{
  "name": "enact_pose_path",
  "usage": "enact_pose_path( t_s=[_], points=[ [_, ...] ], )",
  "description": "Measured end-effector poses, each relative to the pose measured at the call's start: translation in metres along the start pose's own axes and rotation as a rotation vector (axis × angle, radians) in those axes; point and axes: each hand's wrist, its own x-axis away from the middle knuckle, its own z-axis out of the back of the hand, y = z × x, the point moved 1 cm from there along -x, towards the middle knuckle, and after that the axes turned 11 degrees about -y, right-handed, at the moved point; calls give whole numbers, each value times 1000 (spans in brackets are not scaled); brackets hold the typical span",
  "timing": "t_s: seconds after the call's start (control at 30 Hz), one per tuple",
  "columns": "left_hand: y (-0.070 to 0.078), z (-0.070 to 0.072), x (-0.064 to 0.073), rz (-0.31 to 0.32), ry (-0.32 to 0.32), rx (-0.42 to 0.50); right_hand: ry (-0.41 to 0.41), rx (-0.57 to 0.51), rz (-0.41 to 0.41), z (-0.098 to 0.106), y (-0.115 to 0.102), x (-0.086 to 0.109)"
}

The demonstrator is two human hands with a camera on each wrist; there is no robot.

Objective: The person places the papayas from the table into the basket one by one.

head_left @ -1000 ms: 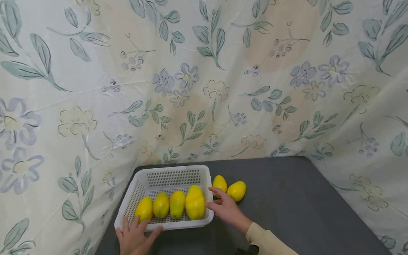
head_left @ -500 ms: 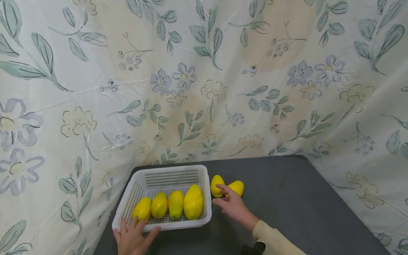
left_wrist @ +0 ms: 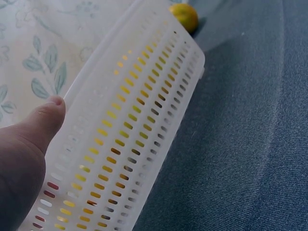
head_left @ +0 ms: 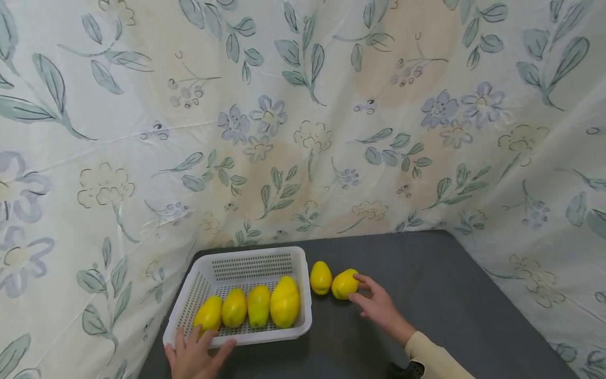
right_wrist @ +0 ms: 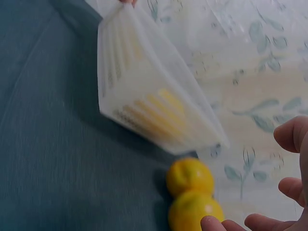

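Note:
A white perforated plastic basket (head_left: 265, 337) holds a row of several yellow, papaya-like fruits, the rightmost one (head_left: 285, 302) being the largest. My left hand (head_left: 196, 356) grips its near left rim, fingers over the edge and thumb (left_wrist: 48, 118) along the outer wall. Outside the basket's right wall lie two smaller yellow fruits. One (head_left: 321, 278) is close beside the basket; the other (head_left: 345, 284) sits just right of it. My right hand (head_left: 382, 306) is at the right side of that second fruit, thumb and fingers apart, fingertips right at its skin.
The dark grey table (head_left: 426, 284) extends to the right and in front of the basket. A floral cloth (head_left: 331, 158) hangs behind the table and along both sides. The basket stands near the table's back left edge.
My right hand has moved right from the basket's right rim, past the nearer loose fruit, to the farther one. The left hand stays on the rim.

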Motion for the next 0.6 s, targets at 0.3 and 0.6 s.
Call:
enact_pose_path(
  t_s=[0.3,0.6],
  points=[
    [2,2,4,2,25,-19,32,61,-98,44,25,11],
    [2,0,4,-8,33,-19,42,100,-167,59,50,15]
  ],
)
